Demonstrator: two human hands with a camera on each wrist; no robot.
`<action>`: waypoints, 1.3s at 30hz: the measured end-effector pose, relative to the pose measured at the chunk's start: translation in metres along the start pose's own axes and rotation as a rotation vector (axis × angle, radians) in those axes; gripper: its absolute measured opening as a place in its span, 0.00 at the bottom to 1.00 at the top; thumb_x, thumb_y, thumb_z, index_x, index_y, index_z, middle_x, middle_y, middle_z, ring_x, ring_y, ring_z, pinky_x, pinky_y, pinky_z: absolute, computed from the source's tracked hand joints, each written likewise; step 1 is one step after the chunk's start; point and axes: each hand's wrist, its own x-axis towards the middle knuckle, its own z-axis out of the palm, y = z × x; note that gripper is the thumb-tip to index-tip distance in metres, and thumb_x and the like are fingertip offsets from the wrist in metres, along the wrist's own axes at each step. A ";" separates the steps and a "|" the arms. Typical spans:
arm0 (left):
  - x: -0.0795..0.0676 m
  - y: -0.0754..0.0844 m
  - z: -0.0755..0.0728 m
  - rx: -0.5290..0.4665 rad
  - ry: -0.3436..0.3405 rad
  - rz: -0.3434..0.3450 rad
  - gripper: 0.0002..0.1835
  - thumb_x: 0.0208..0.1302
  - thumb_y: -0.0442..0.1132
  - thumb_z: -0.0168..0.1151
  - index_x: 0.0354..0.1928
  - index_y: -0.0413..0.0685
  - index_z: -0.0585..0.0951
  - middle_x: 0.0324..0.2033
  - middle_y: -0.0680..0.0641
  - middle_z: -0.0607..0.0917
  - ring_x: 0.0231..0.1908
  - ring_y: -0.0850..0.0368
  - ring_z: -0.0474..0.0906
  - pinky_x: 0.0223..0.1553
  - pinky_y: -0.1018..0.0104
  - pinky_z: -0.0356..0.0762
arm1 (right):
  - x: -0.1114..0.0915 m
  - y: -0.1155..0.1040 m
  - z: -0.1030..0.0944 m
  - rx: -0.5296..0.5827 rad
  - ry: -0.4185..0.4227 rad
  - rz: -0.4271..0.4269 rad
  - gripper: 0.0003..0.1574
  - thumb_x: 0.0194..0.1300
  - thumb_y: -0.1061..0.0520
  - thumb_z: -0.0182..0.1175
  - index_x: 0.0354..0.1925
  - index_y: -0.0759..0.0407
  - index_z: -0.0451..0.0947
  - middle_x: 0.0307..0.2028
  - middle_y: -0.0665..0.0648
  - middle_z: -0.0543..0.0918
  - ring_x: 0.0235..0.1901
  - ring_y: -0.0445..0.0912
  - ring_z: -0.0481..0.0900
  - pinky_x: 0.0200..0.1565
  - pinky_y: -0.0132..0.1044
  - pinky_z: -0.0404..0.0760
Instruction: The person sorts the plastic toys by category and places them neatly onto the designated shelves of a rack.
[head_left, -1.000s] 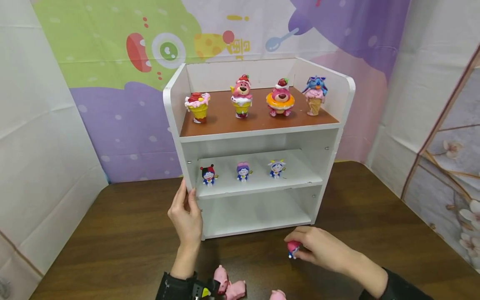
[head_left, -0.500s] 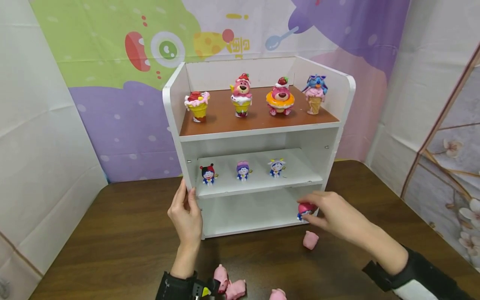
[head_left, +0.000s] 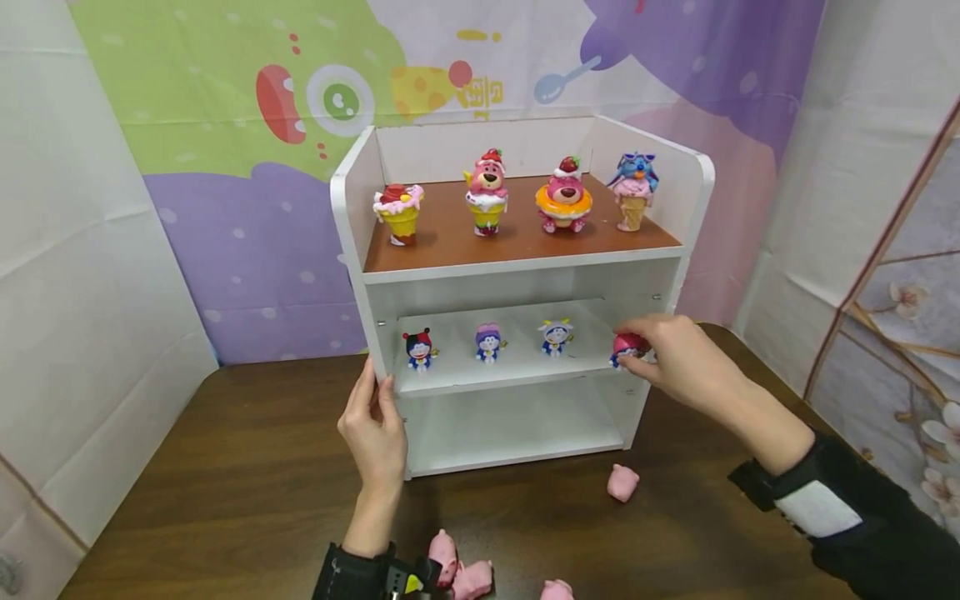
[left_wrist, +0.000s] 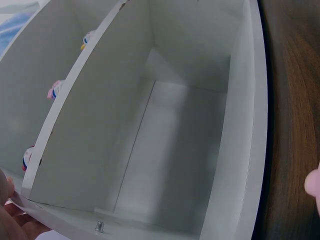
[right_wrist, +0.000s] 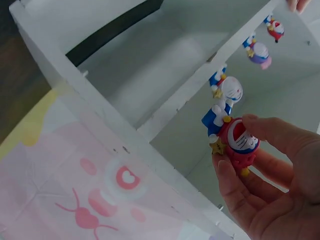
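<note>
My right hand [head_left: 678, 358] pinches a small blue-and-white figurine with a red hood [head_left: 628, 346] at the right end of the middle shelf. In the right wrist view thumb and fingers hold the hooded figurine [right_wrist: 240, 137] by its head, close to a white-hooded figurine [right_wrist: 231, 89]. A black-and-red-hooded figurine [head_left: 418, 348], a purple-hooded figurine [head_left: 488, 342] and a horned white-hooded figurine [head_left: 556, 337] stand in a row on that shelf. My left hand [head_left: 373, 429] grips the left side panel of the white shelf unit [head_left: 517, 459].
On the brown top shelf stand an ice cream cup figure [head_left: 400, 215], two pink bear figures [head_left: 487, 196] and a blue figure on a cone [head_left: 633, 196]. Pink pig figures [head_left: 472, 578] lie on the wooden table [head_left: 225, 483], one pig [head_left: 622, 482] before the unit's right corner.
My right hand has carried the red-hooded figurine up from near the table to the middle shelf. A pink pig under that hand has come into view. The left hand stays put.
</note>
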 end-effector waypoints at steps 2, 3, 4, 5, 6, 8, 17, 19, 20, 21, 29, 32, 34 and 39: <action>0.000 0.000 0.000 0.001 0.001 0.001 0.17 0.57 0.28 0.54 0.51 0.32 0.74 0.44 0.32 0.80 0.42 0.51 0.76 0.37 0.88 0.70 | 0.006 0.002 0.000 -0.007 -0.005 0.018 0.14 0.50 0.62 0.63 0.37 0.69 0.77 0.29 0.62 0.82 0.28 0.47 0.76 0.31 0.47 0.82; 0.000 0.000 0.000 0.002 0.001 0.002 0.17 0.57 0.28 0.54 0.51 0.32 0.74 0.44 0.32 0.80 0.42 0.51 0.76 0.37 0.88 0.70 | 0.008 0.003 -0.001 -0.010 -0.011 0.026 0.15 0.50 0.62 0.63 0.37 0.69 0.77 0.29 0.62 0.82 0.28 0.48 0.76 0.31 0.48 0.82; 0.000 0.000 0.000 0.004 0.001 0.003 0.17 0.57 0.28 0.54 0.51 0.33 0.74 0.44 0.32 0.80 0.41 0.51 0.76 0.37 0.88 0.70 | 0.011 0.004 -0.001 -0.014 -0.017 0.033 0.15 0.50 0.62 0.62 0.37 0.69 0.77 0.29 0.63 0.82 0.28 0.48 0.76 0.31 0.48 0.81; 0.000 0.000 0.000 0.005 0.001 0.006 0.17 0.57 0.28 0.54 0.51 0.33 0.74 0.44 0.32 0.80 0.41 0.51 0.76 0.37 0.87 0.71 | 0.013 0.004 -0.001 -0.017 -0.026 0.041 0.15 0.50 0.62 0.62 0.37 0.69 0.77 0.29 0.63 0.82 0.28 0.49 0.75 0.32 0.49 0.81; 0.000 0.001 0.000 0.007 0.001 0.007 0.17 0.57 0.28 0.54 0.51 0.33 0.74 0.44 0.32 0.80 0.41 0.51 0.76 0.36 0.83 0.74 | 0.016 0.005 -0.001 -0.021 -0.036 0.048 0.15 0.51 0.62 0.62 0.38 0.70 0.77 0.29 0.64 0.82 0.28 0.49 0.75 0.32 0.49 0.81; 0.000 0.001 -0.001 0.009 0.000 0.009 0.17 0.57 0.28 0.54 0.51 0.33 0.74 0.44 0.32 0.80 0.41 0.51 0.76 0.35 0.75 0.78 | 0.020 0.007 -0.001 -0.031 -0.050 0.055 0.16 0.50 0.62 0.62 0.38 0.70 0.77 0.29 0.64 0.82 0.28 0.50 0.75 0.32 0.50 0.80; 0.001 0.003 0.000 0.009 0.004 0.020 0.17 0.57 0.28 0.55 0.50 0.32 0.74 0.44 0.31 0.80 0.40 0.49 0.76 0.35 0.85 0.73 | 0.034 0.014 0.009 -0.081 -0.077 0.089 0.13 0.48 0.64 0.61 0.35 0.71 0.77 0.26 0.63 0.81 0.24 0.48 0.74 0.28 0.47 0.79; 0.001 0.002 0.000 0.013 0.009 0.028 0.18 0.56 0.27 0.55 0.50 0.30 0.74 0.43 0.30 0.80 0.40 0.48 0.76 0.34 0.78 0.78 | 0.035 0.015 0.011 -0.090 -0.083 0.110 0.13 0.48 0.64 0.61 0.35 0.71 0.77 0.26 0.63 0.81 0.24 0.49 0.74 0.27 0.48 0.79; 0.001 0.002 0.000 0.015 0.010 0.029 0.18 0.55 0.26 0.55 0.50 0.30 0.74 0.43 0.30 0.80 0.40 0.47 0.76 0.33 0.72 0.80 | 0.036 0.015 0.012 -0.096 -0.081 0.118 0.13 0.48 0.64 0.61 0.34 0.70 0.77 0.26 0.63 0.81 0.24 0.49 0.74 0.27 0.48 0.79; 0.001 0.002 0.000 0.016 0.010 0.029 0.18 0.55 0.26 0.55 0.50 0.30 0.74 0.43 0.29 0.80 0.40 0.47 0.76 0.33 0.67 0.80 | 0.036 0.014 0.013 -0.101 -0.079 0.126 0.13 0.49 0.64 0.61 0.35 0.70 0.77 0.27 0.64 0.81 0.25 0.49 0.74 0.28 0.48 0.79; 0.001 0.002 0.000 0.012 0.005 0.029 0.17 0.56 0.27 0.55 0.50 0.31 0.74 0.43 0.30 0.80 0.41 0.48 0.76 0.32 0.53 0.79 | 0.036 0.013 0.020 -0.107 -0.078 0.157 0.14 0.49 0.64 0.62 0.37 0.71 0.76 0.28 0.66 0.81 0.27 0.52 0.75 0.31 0.51 0.80; 0.001 0.002 -0.001 0.014 0.003 0.026 0.17 0.57 0.27 0.54 0.50 0.31 0.74 0.44 0.31 0.80 0.41 0.49 0.76 0.32 0.54 0.79 | 0.035 0.012 0.020 -0.111 -0.072 0.160 0.14 0.50 0.64 0.61 0.37 0.71 0.76 0.28 0.65 0.81 0.27 0.52 0.75 0.31 0.51 0.80; 0.001 0.002 -0.001 0.016 0.002 0.026 0.17 0.57 0.27 0.54 0.50 0.31 0.74 0.44 0.31 0.80 0.41 0.50 0.76 0.33 0.54 0.79 | 0.035 0.012 0.020 -0.117 -0.069 0.159 0.14 0.50 0.64 0.61 0.37 0.70 0.76 0.28 0.65 0.81 0.27 0.52 0.75 0.30 0.52 0.80; 0.001 0.003 -0.001 0.015 0.002 0.029 0.17 0.57 0.27 0.54 0.50 0.31 0.74 0.43 0.31 0.80 0.41 0.49 0.76 0.32 0.53 0.79 | 0.036 0.012 0.022 -0.136 -0.064 0.160 0.13 0.50 0.64 0.60 0.37 0.70 0.76 0.26 0.64 0.80 0.24 0.51 0.74 0.27 0.50 0.80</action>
